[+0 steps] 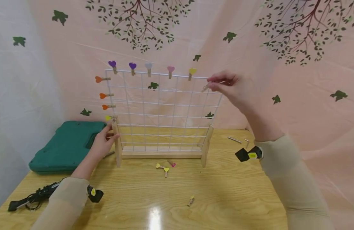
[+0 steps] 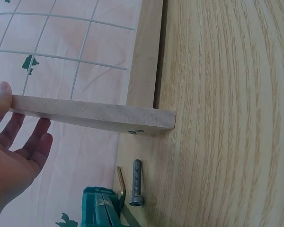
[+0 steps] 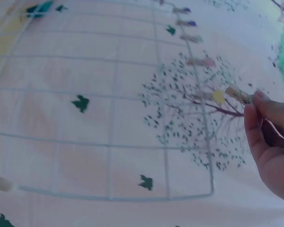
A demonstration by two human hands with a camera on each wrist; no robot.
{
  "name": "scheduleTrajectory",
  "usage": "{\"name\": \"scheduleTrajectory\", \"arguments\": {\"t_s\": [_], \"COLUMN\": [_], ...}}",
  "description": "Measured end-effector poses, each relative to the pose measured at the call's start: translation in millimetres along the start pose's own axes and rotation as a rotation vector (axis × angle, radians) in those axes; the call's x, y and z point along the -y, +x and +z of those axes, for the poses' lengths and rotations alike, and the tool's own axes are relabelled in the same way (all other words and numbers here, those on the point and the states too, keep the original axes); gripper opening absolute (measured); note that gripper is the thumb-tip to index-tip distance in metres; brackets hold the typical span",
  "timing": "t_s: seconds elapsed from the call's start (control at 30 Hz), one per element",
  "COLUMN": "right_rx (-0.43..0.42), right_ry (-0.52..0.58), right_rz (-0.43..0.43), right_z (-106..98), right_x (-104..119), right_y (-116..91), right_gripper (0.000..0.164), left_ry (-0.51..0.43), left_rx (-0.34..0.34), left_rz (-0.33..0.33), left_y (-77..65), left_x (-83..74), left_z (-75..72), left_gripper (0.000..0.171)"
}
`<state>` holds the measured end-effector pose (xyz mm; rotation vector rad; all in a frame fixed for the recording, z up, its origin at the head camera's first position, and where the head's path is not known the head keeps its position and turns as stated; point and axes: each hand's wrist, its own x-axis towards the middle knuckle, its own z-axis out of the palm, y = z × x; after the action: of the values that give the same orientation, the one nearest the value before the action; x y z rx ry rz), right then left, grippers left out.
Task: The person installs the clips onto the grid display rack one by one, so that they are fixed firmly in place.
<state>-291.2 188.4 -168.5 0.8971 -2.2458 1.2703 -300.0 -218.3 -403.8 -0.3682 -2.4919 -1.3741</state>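
Observation:
In the head view a white wire grid (image 1: 158,104) stands upright in a wooden stand (image 1: 161,156). My left hand (image 1: 101,144) holds the stand's left post (image 1: 118,153), thumb on one side and fingers on the other, as the left wrist view shows. Beside the grid's top right corner, my right hand (image 1: 230,85) pinches a small wooden clothespin (image 3: 237,93) between thumb and fingers. Fingertips hide part of it. Heart clothespins line the grid's top edge, ending in a yellow heart clothespin (image 1: 192,73). Orange ones, such as this orange heart clothespin (image 1: 102,95), sit along the left edge.
Several loose heart clothespins lie before the stand, including a yellow one (image 1: 166,172) and another nearer (image 1: 191,200). A green case (image 1: 65,143) and black cable (image 1: 40,195) occupy the left. A bolt (image 2: 137,182) lies by the left post; a metal rod (image 1: 234,140) lies right.

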Motion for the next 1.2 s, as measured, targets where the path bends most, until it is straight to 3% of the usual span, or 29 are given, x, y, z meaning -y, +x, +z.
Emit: {"name": "scheduleTrajectory", "arguments": {"t_s": [0.13,0.23,0.33,0.6,1.2], "right_rx": [-0.108,-0.129,-0.129,-0.149,-0.086], "right_ry": [-0.088,-0.178,-0.268,-0.341,-0.472], "right_rz": [-0.004,0.008,0.003,-0.049,-0.076], "right_z": [-12.4,-15.3,-14.1,-10.3,-0.9], "right_x": [5.7,5.8,7.2,-5.4,-9.6], "right_y": [17.2,27.3,35.6,52.1,52.8], "right_gripper": [0.017,0.018,0.019,0.018,0.018], "left_ry": [-0.004,-0.001,-0.001,0.000,-0.023], "left_rx": [0.002,0.005,0.004,-0.001,0.013], "left_rz": [-0.002,-0.013,-0.010,0.013,-0.003], "left_y": [0.1,-0.2,-0.2,0.2,-1.9], "left_x": [0.5,0.2,0.8,1.9,-3.9], "left_z": [0.3,-0.2,-0.9,-1.0,-1.4], "left_gripper": [0.057,0.059,0.059,0.060,0.058]}}
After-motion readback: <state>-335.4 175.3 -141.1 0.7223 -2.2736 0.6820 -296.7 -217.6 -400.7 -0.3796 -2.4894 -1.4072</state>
